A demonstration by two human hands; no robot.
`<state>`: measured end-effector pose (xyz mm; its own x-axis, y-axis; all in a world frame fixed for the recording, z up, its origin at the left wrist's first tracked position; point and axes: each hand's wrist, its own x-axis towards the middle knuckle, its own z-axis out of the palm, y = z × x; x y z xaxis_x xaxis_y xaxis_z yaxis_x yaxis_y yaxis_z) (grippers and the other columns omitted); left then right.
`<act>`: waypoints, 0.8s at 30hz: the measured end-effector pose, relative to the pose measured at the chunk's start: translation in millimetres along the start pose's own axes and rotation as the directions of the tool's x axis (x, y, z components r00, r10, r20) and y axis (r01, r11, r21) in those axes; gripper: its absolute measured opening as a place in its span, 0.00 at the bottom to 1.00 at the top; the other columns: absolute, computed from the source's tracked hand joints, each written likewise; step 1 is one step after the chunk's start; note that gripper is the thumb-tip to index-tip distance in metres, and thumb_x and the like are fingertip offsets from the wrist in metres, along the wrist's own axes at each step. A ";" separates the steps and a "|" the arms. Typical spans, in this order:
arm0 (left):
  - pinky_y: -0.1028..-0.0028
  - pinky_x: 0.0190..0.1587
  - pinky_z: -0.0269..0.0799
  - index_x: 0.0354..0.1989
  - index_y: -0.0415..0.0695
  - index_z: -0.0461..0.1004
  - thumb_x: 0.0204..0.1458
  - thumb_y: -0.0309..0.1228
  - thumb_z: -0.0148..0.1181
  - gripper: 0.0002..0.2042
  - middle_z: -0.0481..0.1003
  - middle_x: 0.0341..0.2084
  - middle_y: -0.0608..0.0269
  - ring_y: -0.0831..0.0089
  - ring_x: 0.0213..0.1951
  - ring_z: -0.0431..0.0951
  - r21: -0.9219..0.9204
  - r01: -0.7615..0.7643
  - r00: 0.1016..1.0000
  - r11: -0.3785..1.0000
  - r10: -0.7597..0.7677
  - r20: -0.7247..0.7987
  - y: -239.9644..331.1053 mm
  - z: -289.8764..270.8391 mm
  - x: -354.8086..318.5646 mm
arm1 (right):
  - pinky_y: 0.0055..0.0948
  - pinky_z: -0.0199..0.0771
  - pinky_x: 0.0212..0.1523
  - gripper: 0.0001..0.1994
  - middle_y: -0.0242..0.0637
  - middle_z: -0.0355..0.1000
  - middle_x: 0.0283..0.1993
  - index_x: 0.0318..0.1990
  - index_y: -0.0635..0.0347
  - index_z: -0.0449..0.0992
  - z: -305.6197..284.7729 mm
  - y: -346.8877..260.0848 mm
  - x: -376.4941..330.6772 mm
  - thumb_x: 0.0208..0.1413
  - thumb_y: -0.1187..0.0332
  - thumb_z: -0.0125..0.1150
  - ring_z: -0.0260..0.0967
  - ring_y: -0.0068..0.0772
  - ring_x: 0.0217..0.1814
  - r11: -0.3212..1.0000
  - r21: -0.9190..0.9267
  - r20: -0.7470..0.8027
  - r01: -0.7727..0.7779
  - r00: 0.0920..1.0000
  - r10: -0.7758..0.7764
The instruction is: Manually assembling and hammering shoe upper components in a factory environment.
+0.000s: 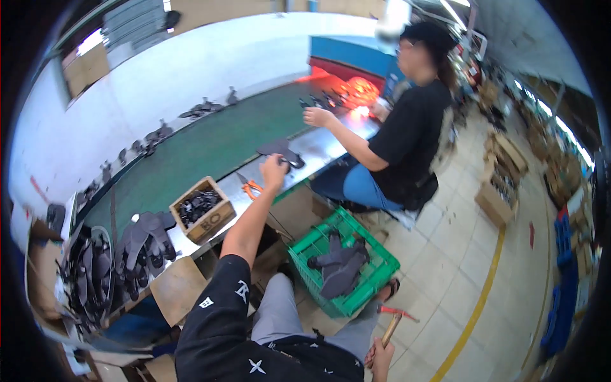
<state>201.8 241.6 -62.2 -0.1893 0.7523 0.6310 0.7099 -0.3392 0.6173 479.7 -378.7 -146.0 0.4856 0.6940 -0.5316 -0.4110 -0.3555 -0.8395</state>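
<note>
My left hand [274, 170] reaches to the metal edge of the bench, its fingers closed at a dark grey, sole-shaped piece [273, 148]. A black part [295, 160] lies against that piece. Down by my right leg, my right hand [380, 356] grips the wooden handle of a hammer [393, 326] with a red head. Orange-handled pliers [252, 186] rest on the bench beside my left forearm. Left of them stands a wooden box [214, 223] filled with small black parts.
A green crate [312, 294] holding dark grey pieces [342, 264] stands on the floor. Grey pieces [145, 237] pile up at left. A co-worker [414, 127] sits farther along the green belt [184, 159], near a glowing heater [359, 92]. Cardboard boxes [496, 197] stand at right.
</note>
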 end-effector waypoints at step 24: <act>0.59 0.47 0.74 0.52 0.39 0.70 0.54 0.18 0.53 0.16 0.71 0.43 0.48 0.50 0.45 0.77 -0.193 -0.373 0.802 0.908 0.420 0.425 114.7 -371.2 15.2 | 0.27 0.61 0.08 0.12 0.32 0.56 0.12 0.27 0.56 0.59 142.1 -104.5 6.8 0.59 0.73 0.56 0.56 0.26 0.09 0.905 0.121 0.569 0.407 0.719 -0.399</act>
<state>28.5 4.5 192.5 0.4342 0.7011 0.5657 0.5840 -0.6972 0.4158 416.3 -247.8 -45.9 0.0740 0.9971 0.0171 -0.2675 0.0363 -0.9629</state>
